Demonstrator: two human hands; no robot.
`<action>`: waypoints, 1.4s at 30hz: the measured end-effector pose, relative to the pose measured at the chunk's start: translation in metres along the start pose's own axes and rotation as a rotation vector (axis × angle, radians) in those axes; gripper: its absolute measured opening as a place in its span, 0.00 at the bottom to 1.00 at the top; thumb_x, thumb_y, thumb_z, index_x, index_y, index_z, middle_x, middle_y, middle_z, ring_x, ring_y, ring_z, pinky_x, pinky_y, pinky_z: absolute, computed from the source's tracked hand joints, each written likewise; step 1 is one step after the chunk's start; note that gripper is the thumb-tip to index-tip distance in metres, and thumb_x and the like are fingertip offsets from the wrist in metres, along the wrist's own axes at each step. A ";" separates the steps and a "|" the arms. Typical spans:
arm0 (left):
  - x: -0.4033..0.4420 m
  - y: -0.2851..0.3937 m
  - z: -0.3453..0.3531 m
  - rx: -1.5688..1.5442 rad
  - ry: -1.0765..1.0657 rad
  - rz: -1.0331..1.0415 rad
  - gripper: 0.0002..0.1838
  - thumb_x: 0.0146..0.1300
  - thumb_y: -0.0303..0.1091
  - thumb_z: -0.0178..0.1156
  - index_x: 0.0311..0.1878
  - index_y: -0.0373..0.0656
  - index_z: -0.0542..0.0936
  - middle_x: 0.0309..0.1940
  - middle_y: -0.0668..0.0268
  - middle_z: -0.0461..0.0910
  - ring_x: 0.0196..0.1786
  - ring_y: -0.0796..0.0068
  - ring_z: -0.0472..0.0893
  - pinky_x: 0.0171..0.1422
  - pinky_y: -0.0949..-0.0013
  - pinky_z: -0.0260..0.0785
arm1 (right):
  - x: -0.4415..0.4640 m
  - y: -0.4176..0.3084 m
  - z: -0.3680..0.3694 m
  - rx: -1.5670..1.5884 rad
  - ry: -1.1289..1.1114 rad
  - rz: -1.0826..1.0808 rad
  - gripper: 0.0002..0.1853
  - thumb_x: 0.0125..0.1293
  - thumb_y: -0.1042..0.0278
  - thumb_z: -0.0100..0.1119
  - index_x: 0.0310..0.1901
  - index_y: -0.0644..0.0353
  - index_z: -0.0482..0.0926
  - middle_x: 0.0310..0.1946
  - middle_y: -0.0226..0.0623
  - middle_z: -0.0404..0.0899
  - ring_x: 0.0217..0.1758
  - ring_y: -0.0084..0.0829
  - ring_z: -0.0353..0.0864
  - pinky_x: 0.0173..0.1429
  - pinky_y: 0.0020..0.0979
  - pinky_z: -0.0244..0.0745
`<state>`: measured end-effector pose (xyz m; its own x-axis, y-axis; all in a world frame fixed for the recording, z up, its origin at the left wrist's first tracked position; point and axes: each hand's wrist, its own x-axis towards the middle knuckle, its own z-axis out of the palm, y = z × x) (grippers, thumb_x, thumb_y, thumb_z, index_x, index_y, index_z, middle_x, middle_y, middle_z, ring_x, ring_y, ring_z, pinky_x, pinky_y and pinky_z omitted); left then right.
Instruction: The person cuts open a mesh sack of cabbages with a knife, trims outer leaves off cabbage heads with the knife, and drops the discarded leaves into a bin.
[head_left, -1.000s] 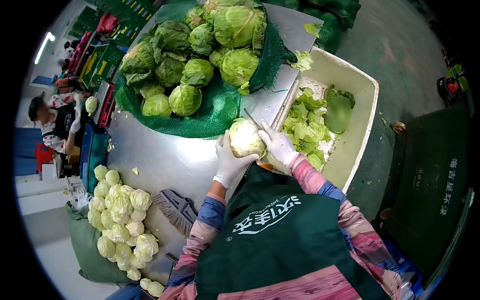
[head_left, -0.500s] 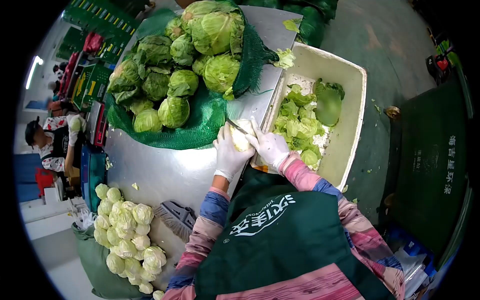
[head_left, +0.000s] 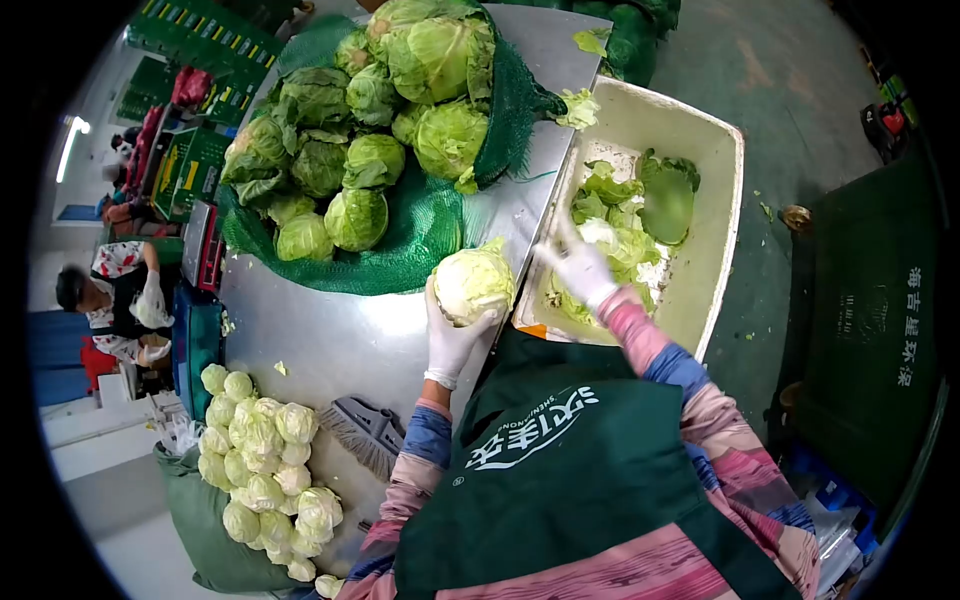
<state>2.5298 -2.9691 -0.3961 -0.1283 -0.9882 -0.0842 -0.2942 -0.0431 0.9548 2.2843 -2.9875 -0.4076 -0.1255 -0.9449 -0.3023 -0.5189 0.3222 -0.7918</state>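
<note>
My left hand (head_left: 455, 338), in a white glove, is wrapped round a pale trimmed cabbage (head_left: 473, 284) at the metal table's right edge. My gloved right hand (head_left: 580, 268) is over the near left part of a cream bin (head_left: 732, 215); its fingers are smeared by motion, and a knife cannot be made out. Loose green leaves (head_left: 625, 245) lie in the bin. Untrimmed cabbages (head_left: 357, 219) fill a green mesh sack (head_left: 425, 235) beyond my left hand.
Several trimmed cabbages (head_left: 262, 440) are piled at the table's left, beside a grey brush (head_left: 365, 432). A co-worker (head_left: 110, 300) stands at far left near a red scale (head_left: 207, 245). A large dark green container (head_left: 865, 330) stands at right.
My right hand has moved off the cabbage to the right, over the bin. My left hand still holds the cabbage, now with its rounded leafy side showing. The co-worker's hands have moved lower.
</note>
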 end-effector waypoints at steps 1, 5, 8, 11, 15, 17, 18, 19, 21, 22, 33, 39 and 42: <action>0.003 -0.001 0.002 -0.005 -0.002 0.014 0.55 0.45 0.29 0.76 0.71 0.34 0.50 0.64 0.51 0.64 0.65 0.62 0.69 0.69 0.63 0.64 | -0.004 -0.002 0.022 -0.017 -0.051 -0.115 0.51 0.57 0.27 0.53 0.73 0.56 0.54 0.36 0.55 0.83 0.40 0.52 0.83 0.46 0.41 0.77; 0.005 -0.004 0.006 0.073 0.031 0.030 0.55 0.44 0.30 0.76 0.71 0.32 0.50 0.64 0.51 0.64 0.65 0.62 0.69 0.69 0.63 0.64 | -0.019 -0.043 0.037 -0.158 -0.189 -0.134 0.53 0.54 0.27 0.55 0.67 0.69 0.61 0.34 0.61 0.81 0.41 0.53 0.83 0.48 0.43 0.77; 0.005 -0.002 0.002 0.111 0.018 0.020 0.56 0.44 0.30 0.76 0.72 0.31 0.50 0.64 0.50 0.64 0.65 0.62 0.69 0.69 0.63 0.64 | -0.012 -0.040 0.037 -0.070 -0.217 -0.145 0.46 0.56 0.33 0.57 0.63 0.69 0.67 0.32 0.60 0.81 0.39 0.52 0.84 0.47 0.42 0.78; 0.006 0.001 -0.004 -0.008 -0.019 -0.040 0.56 0.45 0.29 0.76 0.72 0.32 0.48 0.65 0.50 0.64 0.66 0.63 0.69 0.69 0.64 0.63 | -0.002 -0.032 0.031 0.125 -0.265 -0.089 0.35 0.59 0.42 0.57 0.59 0.64 0.74 0.31 0.58 0.81 0.35 0.50 0.84 0.45 0.40 0.79; 0.007 0.008 -0.017 -0.008 -0.077 -0.073 0.56 0.47 0.28 0.74 0.73 0.32 0.46 0.65 0.51 0.65 0.67 0.63 0.68 0.70 0.64 0.63 | 0.032 0.035 0.041 -0.022 -0.002 -0.070 0.20 0.57 0.56 0.55 0.49 0.54 0.83 0.33 0.49 0.83 0.35 0.45 0.84 0.43 0.39 0.79; 0.003 0.004 -0.023 0.007 -0.108 -0.064 0.56 0.47 0.27 0.74 0.74 0.32 0.46 0.65 0.51 0.65 0.67 0.63 0.68 0.70 0.64 0.63 | 0.043 0.062 0.030 -0.068 0.035 0.218 0.17 0.58 0.56 0.57 0.43 0.58 0.84 0.33 0.52 0.83 0.37 0.47 0.84 0.45 0.42 0.78; 0.003 -0.005 -0.026 -0.068 -0.103 -0.084 0.56 0.48 0.27 0.73 0.74 0.33 0.46 0.66 0.52 0.65 0.67 0.64 0.68 0.70 0.64 0.63 | 0.045 0.076 0.022 -0.154 0.011 0.148 0.21 0.60 0.53 0.58 0.49 0.58 0.81 0.34 0.52 0.83 0.38 0.48 0.84 0.45 0.43 0.78; 0.005 -0.005 -0.027 -0.143 -0.100 -0.104 0.55 0.48 0.26 0.73 0.74 0.34 0.46 0.66 0.53 0.65 0.67 0.65 0.68 0.70 0.65 0.62 | 0.038 0.056 0.013 -0.186 0.037 0.117 0.26 0.60 0.50 0.59 0.55 0.57 0.77 0.35 0.50 0.83 0.38 0.47 0.84 0.45 0.42 0.78; 0.006 0.001 -0.027 -0.143 -0.098 -0.124 0.55 0.48 0.25 0.72 0.74 0.35 0.46 0.66 0.54 0.64 0.67 0.65 0.68 0.70 0.65 0.62 | 0.014 0.011 0.006 0.045 -0.017 0.061 0.37 0.59 0.45 0.62 0.66 0.58 0.66 0.40 0.51 0.83 0.39 0.43 0.85 0.44 0.40 0.79; 0.005 0.005 -0.025 -0.150 -0.093 -0.143 0.54 0.49 0.25 0.71 0.74 0.35 0.46 0.67 0.55 0.64 0.67 0.66 0.67 0.71 0.65 0.62 | 0.006 -0.008 0.010 0.304 -0.091 0.028 0.44 0.58 0.44 0.64 0.70 0.59 0.60 0.44 0.54 0.82 0.40 0.41 0.86 0.43 0.38 0.79; -0.028 -0.034 -0.035 -1.136 -0.132 -0.595 0.38 0.62 0.58 0.50 0.73 0.52 0.56 0.66 0.59 0.66 0.63 0.58 0.71 0.53 0.60 0.74 | 0.036 0.076 0.012 -0.413 0.019 -0.003 0.20 0.62 0.57 0.63 0.52 0.59 0.77 0.38 0.44 0.82 0.38 0.39 0.83 0.43 0.37 0.79; -0.038 -0.012 -0.015 -1.510 -0.135 -0.731 0.43 0.60 0.72 0.42 0.71 0.52 0.60 0.65 0.57 0.67 0.54 0.53 0.76 0.33 0.68 0.72 | 0.004 0.001 -0.014 0.106 -0.147 -0.061 0.33 0.60 0.49 0.65 0.62 0.60 0.71 0.45 0.44 0.81 0.44 0.32 0.81 0.49 0.33 0.77; -0.028 0.001 -0.013 -1.556 -0.189 -0.770 0.46 0.59 0.74 0.42 0.72 0.52 0.60 0.64 0.56 0.68 0.50 0.51 0.77 0.29 0.72 0.67 | -0.006 -0.049 0.022 0.614 -0.124 -0.275 0.30 0.61 0.51 0.66 0.58 0.63 0.74 0.39 0.36 0.83 0.39 0.22 0.78 0.47 0.27 0.75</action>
<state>2.5459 -2.9435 -0.3893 -0.5407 -0.6514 -0.5323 0.7549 -0.6549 0.0346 2.3293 -2.9966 -0.3792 0.0588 -0.9953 -0.0763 0.0605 0.0799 -0.9950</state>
